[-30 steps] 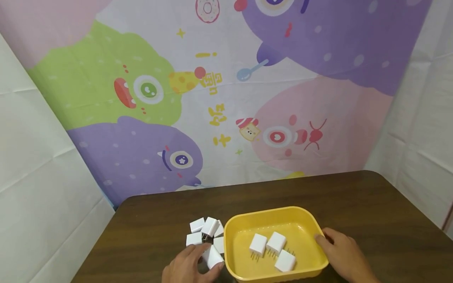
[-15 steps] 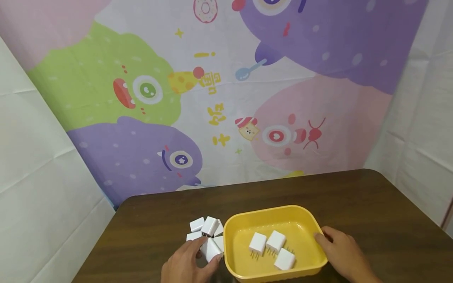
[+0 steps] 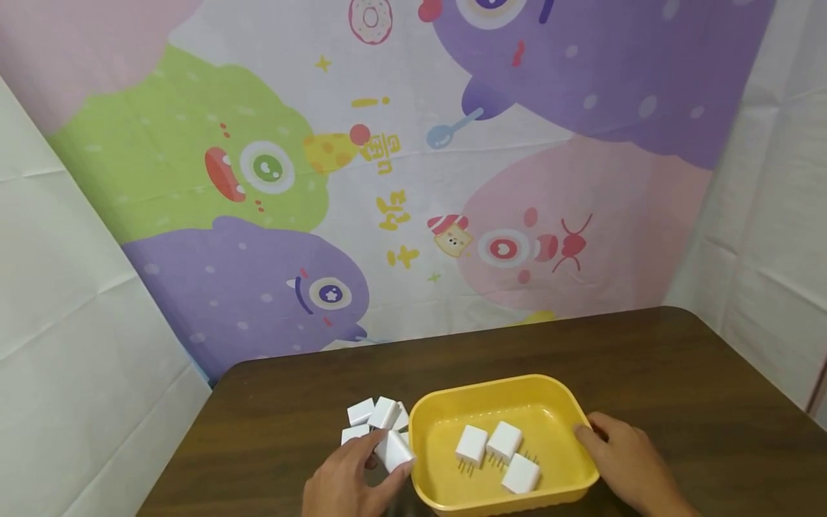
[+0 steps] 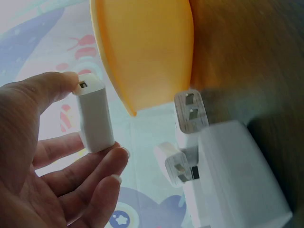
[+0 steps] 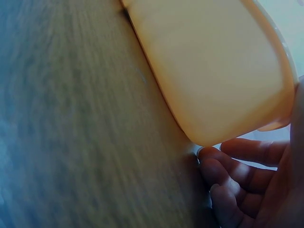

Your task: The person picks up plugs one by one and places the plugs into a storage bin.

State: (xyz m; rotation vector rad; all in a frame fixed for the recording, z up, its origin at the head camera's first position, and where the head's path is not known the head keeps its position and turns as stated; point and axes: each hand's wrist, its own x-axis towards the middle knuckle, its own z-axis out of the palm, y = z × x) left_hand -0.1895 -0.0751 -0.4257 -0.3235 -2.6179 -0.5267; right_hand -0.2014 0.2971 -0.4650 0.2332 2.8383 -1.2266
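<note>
In the head view my left hand (image 3: 352, 477) pinches a white charger plug (image 3: 395, 451) between thumb and fingers, just left of the yellow bin (image 3: 555, 459). The left wrist view shows a USB port on the end of this held charger (image 4: 96, 118), at the thumb. My right hand (image 3: 629, 459) grips the bin's right side, thumb over the rim. From the right wrist its fingers (image 5: 247, 166) are seen against the outer wall. Inside the bin lie three white chargers (image 3: 472, 445), with metal prongs showing.
Several more white chargers (image 3: 383, 413) lie clustered on the dark wooden table (image 3: 291, 402) against the bin's left side. A cartoon-printed cloth (image 3: 413, 301) hangs behind the table's far edge, with white cloth walls (image 3: 84, 323) at both sides.
My left hand has lifted the pinched charger from the cluster and shifted it slightly right, towards the bin's left rim. My right hand and the bin have stayed in place.
</note>
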